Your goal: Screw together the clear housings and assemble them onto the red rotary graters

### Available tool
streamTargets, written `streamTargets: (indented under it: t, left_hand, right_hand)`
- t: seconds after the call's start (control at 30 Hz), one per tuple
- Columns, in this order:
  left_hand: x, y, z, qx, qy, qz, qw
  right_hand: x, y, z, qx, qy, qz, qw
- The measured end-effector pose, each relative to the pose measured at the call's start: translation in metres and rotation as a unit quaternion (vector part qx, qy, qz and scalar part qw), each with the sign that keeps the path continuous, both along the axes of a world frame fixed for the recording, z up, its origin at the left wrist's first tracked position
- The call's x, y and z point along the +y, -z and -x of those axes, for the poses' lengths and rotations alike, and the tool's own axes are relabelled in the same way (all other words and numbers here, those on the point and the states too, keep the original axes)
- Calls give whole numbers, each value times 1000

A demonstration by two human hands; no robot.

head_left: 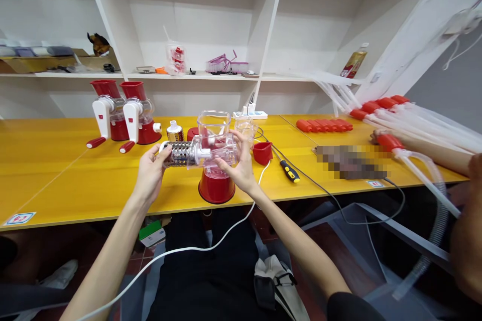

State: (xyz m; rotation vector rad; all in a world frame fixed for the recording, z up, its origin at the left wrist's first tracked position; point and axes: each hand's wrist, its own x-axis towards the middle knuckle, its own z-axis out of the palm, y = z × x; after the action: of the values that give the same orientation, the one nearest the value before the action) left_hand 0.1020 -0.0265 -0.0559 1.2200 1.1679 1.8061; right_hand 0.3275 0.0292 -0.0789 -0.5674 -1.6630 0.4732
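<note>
My left hand (148,173) pinches the outer end of a perforated metal grater drum (179,154), held sideways. The drum's inner end, with a white plastic shaft, is at the opening of a clear plastic grater housing (213,121); how far it sits inside I cannot tell. My right hand (243,168) is closed around the other side of that housing. Directly below is a red grater base (216,188) on the table; whether the housing rests on it is hard to see. Behind my hands are a second metal drum (174,133) and another clear plastic part (246,129).
Two assembled red-and-white rotary graters (109,110) stand at the left of the yellow table (68,175). Right of my hands lie a red plastic piece (262,152), a screwdriver (289,171) and cables. A co-worker's arm (433,149) reaches in beside red-ended pump tubes (390,143).
</note>
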Motion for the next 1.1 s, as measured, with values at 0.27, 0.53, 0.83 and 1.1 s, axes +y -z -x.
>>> streamTargets:
  t: [0.27,0.53,0.83,1.1]
  left_hand:
    - [7,7,-1,-35,-4,60,998]
    - [-6,-3,4,268,-75,16,960]
    - [-8,-5,27,377,27,-10,926]
    - [-7,-4,35,395,14,44,918]
  right_hand:
    - [0,2,2,-3,9,-3,1000]
    - [0,3,2,-10,7,-1,1000]
    - [1,6,3,-12,13,-5,1000]
    - [-1,3,3,-13,11,-4,1000]
